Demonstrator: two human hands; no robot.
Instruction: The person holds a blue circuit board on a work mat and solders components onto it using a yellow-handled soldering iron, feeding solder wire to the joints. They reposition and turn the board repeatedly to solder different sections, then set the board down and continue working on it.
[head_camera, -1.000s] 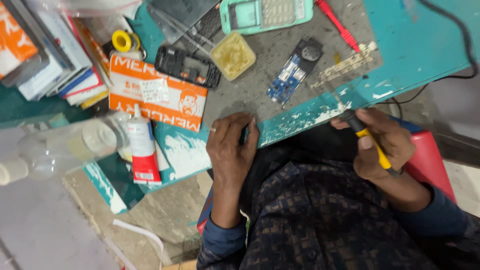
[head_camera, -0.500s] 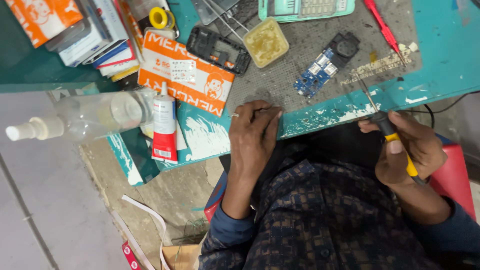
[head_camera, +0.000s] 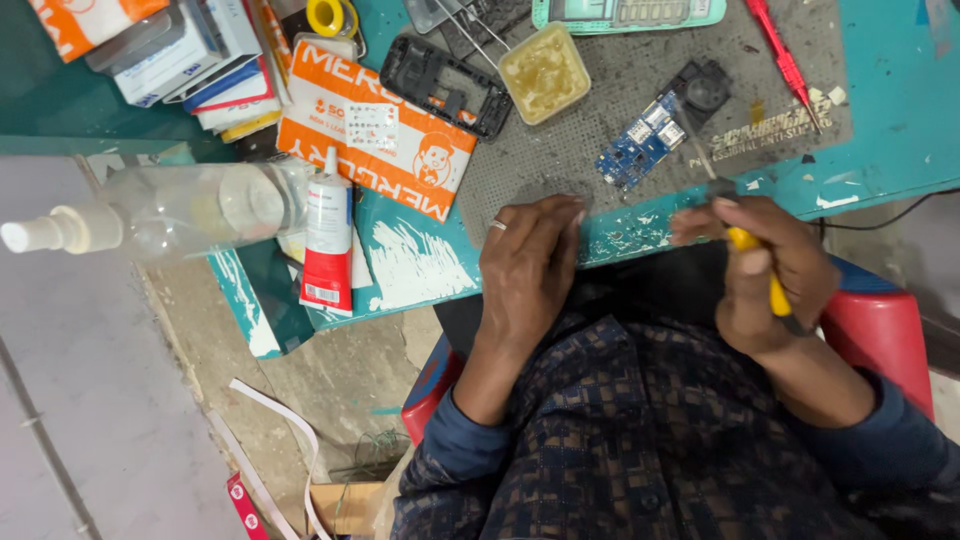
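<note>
My left hand (head_camera: 527, 272) rests palm down on the near edge of the teal worktable (head_camera: 900, 110), fingers together, a ring on one finger, holding nothing. My right hand (head_camera: 760, 270) is closed around a yellow-handled tool (head_camera: 760, 275), its metal tip pointing up toward a blue circuit board (head_camera: 640, 145) on the grey perforated mat (head_camera: 620, 90). The tip ends just short of the board. A dark phone part (head_camera: 706, 85) lies beside the board.
A black phone frame (head_camera: 440, 85), a yellow paste tub (head_camera: 545, 72), a red tool (head_camera: 785, 55), an orange box (head_camera: 375, 130), a white and red glue tube (head_camera: 327, 235), a clear spray bottle (head_camera: 170, 210) and stacked boxes (head_camera: 190, 50) crowd the table. I sit on a red stool (head_camera: 880, 325).
My right hand has risen from beside my lap to the table edge, bringing the tool tip close to the circuit board. My left hand stays on the edge.
</note>
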